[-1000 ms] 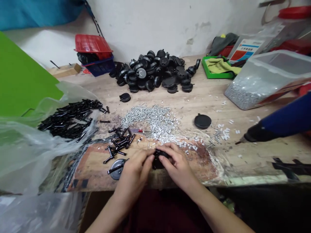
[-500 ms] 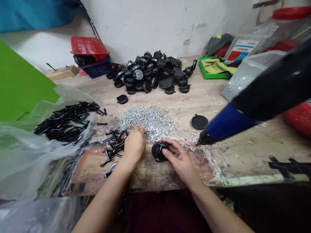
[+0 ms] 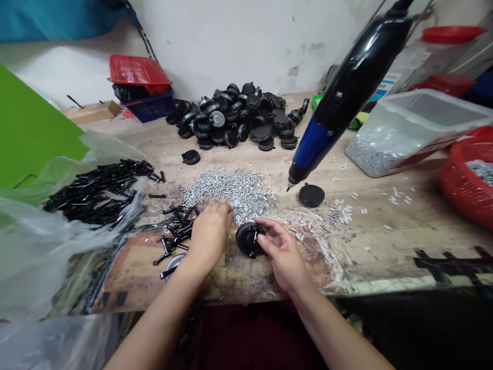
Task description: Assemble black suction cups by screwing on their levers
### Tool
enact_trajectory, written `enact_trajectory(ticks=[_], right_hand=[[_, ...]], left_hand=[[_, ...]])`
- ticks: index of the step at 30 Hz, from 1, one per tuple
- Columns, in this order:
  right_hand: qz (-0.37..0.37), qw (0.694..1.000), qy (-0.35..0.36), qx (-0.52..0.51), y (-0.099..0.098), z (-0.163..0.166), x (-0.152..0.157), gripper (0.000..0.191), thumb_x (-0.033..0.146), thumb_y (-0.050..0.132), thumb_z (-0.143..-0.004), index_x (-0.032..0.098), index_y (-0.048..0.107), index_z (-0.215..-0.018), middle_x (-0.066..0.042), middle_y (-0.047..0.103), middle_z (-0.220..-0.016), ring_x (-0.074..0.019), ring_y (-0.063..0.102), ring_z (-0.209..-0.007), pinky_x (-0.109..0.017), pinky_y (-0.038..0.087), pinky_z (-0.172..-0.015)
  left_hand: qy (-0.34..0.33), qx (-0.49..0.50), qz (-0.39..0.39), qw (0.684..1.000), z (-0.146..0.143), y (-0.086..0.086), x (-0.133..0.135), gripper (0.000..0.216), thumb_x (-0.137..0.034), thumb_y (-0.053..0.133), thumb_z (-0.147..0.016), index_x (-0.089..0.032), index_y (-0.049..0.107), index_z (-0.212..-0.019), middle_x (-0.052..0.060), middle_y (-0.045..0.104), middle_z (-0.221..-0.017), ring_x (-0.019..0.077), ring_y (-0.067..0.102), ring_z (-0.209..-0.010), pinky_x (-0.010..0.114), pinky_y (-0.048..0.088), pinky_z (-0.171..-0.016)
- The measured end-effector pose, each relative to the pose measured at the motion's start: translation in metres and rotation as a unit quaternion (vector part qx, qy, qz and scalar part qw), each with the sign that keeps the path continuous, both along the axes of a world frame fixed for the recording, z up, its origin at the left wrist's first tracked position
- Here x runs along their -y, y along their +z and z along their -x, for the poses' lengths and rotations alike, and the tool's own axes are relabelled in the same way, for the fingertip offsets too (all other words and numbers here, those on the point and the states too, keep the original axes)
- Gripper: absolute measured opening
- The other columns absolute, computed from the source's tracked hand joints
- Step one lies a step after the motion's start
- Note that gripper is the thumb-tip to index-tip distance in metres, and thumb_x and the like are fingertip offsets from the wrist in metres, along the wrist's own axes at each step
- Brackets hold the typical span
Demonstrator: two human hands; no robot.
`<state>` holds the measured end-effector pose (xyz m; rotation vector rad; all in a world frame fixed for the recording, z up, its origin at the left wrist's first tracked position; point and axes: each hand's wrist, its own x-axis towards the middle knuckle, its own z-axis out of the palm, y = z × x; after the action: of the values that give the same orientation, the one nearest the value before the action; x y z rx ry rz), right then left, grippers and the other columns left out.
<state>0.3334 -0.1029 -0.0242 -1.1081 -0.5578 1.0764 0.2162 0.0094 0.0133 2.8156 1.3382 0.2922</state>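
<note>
Right hand [image 3: 283, 252] is pinching a round black plastic part [image 3: 248, 238] at the near workbench [image 3: 385, 241] edge. Left hand [image 3: 210, 231] is resting curled on the loose silver screws [image 3: 231, 186]; cannot tell if gripping. Blue-black electric screwdriver [image 3: 339, 97] is hanging above.

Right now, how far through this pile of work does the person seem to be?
Done, apparently: a heap of black round parts by the wall. In hand: the right hand holds one round part while the left hand reaches the silver screws. Left: many screws and black pins.
</note>
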Motion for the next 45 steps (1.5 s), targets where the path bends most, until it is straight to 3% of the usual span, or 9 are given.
enact_trajectory(ticks=[5,9,12,30,38,45], right_hand=[[-0.013,1.000,-0.002,-0.004,0.002,0.003,-0.001,0.030,0.025,0.067,-0.075,0.024,0.064,-0.104,-0.004,0.067,-0.106,-0.0174,0.061,-0.098,-0.033,0.049,-0.090],[-0.021,1.000,0.003,-0.019,0.006,0.006,0.000,0.028,0.024,0.068,-0.075,0.024,0.063,-0.103,-0.002,0.067,-0.102,-0.0161,0.061,-0.097,-0.031,0.049,-0.089],[-0.030,0.999,0.014,-0.004,0.010,0.008,0.003,0.026,0.024,0.067,-0.076,0.025,0.062,-0.102,-0.002,0.067,-0.103,-0.0160,0.062,-0.097,-0.031,0.049,-0.090],[-0.055,0.984,0.058,0.159,0.038,-0.007,0.018,0.022,0.017,0.065,-0.079,0.028,0.067,-0.098,0.000,0.070,-0.101,-0.0145,0.065,-0.094,-0.030,0.053,-0.085],[-0.065,0.991,0.071,0.095,0.039,-0.003,0.020,0.022,0.018,0.067,-0.079,0.029,0.068,-0.099,0.001,0.071,-0.102,-0.0142,0.067,-0.094,-0.029,0.054,-0.085],[-0.063,0.990,0.071,0.101,0.036,-0.005,0.021,0.023,0.018,0.068,-0.078,0.029,0.069,-0.098,0.001,0.071,-0.103,-0.0127,0.066,-0.095,-0.024,0.052,-0.085]], left_hand=[[-0.018,0.157,0.009,0.987,0.011,0.006,0.020,0.016,-0.022,0.046,-0.092,-0.017,0.061,-0.090,0.007,0.067,-0.087,0.0220,0.061,-0.086,0.033,0.047,-0.079],[-0.062,0.347,0.077,0.933,0.014,0.008,0.042,0.009,-0.018,0.055,-0.088,-0.019,0.062,-0.092,0.004,0.069,-0.094,0.0176,0.062,-0.093,0.031,0.047,-0.085],[-0.075,0.411,0.085,0.905,0.013,0.007,0.054,0.012,-0.013,0.058,-0.085,-0.020,0.064,-0.093,0.004,0.070,-0.099,0.0179,0.061,-0.099,0.035,0.046,-0.092],[-0.120,0.470,0.094,0.869,0.023,0.015,0.066,0.018,-0.004,0.064,-0.079,-0.020,0.067,-0.088,0.003,0.071,-0.091,0.0176,0.064,-0.093,0.038,0.050,-0.087],[-0.066,0.521,0.108,0.844,0.020,0.015,0.079,0.020,-0.005,0.064,-0.080,-0.022,0.067,-0.090,0.002,0.070,-0.092,0.0168,0.063,-0.094,0.038,0.048,-0.090],[-0.059,0.504,0.094,0.856,0.019,0.014,0.083,0.023,-0.004,0.065,-0.078,-0.022,0.068,-0.092,0.002,0.071,-0.093,0.0176,0.063,-0.094,0.039,0.048,-0.090]])
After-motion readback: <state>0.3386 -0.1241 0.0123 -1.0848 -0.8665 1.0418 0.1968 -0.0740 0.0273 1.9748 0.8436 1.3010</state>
